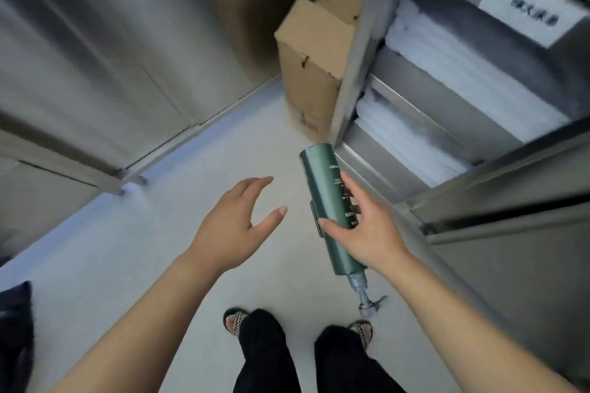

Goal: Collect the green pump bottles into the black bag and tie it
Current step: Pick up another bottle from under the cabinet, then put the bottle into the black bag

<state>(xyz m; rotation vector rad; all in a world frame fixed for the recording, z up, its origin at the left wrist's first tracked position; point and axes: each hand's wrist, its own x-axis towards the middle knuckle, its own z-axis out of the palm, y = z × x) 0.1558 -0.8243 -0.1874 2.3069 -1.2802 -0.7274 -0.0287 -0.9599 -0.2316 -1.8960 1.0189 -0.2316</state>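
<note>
Right hand [367,233] gripping green bottle [322,182], open floor [191,233]

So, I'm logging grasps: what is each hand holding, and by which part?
The right hand grips the green pump bottle around the middle of its body, pump downward. The left hand holds nothing.

The green pump bottle [319,175] looks satin-smooth, its pump [364,297] grey plastic; at one o'clock, a matt cardboard box [306,73], brushed-metal shelves [447,96], soft white cloth [463,64].
</note>
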